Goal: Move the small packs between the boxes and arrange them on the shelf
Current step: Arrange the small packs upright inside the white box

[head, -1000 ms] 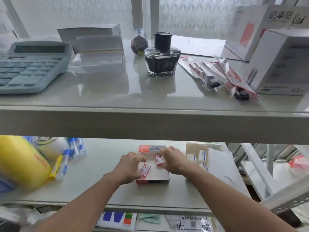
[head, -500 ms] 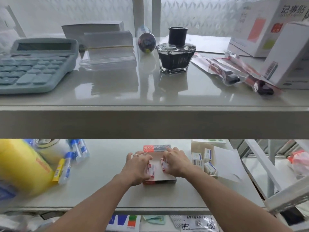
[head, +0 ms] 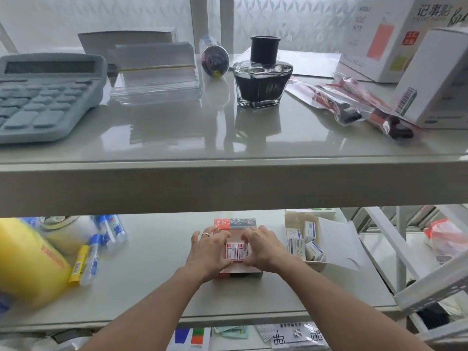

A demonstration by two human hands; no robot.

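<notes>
Nearest the camera, two bare forearms reach forward over the front edge of the lower shelf (head: 152, 295). The left hand (head: 207, 252), with a ring on one finger, and the right hand (head: 263, 249) meet over a flat red box (head: 238, 271) lying in the middle of that shelf. Both hands are curled partway, fingertips bent inward, and between them sit two small red-and-white packs (head: 236, 252), side by side and touching, on top of the box. The left hand's fingers press the left pack's outer side and the right hand's fingers press the right pack's outer side; neither pack is lifted.

Just to the right of the right hand stands an open cardboard box (head: 290, 219) holding several small white-and-blue packs (head: 310, 245) lying at mixed angles, with a white sheet (head: 339, 244) beside it. To the left, well apart from the hands, lie a yellow tube (head: 79, 263) and some blue-capped correction pens (head: 109, 230), next to a large yellow bag (head: 27, 267) that is blurred.

Above, the upper shelf (head: 228, 145) carries a blue-grey calculator (head: 45, 95) at the left, a stack of clear card sleeves (head: 155, 77) bound by a rubber band, a glass ink bottle (head: 262, 77) with a black cap near the middle, red packets in clear wrap (head: 354, 105) to its right, and white cartons (head: 435, 82) at the far right.
</notes>
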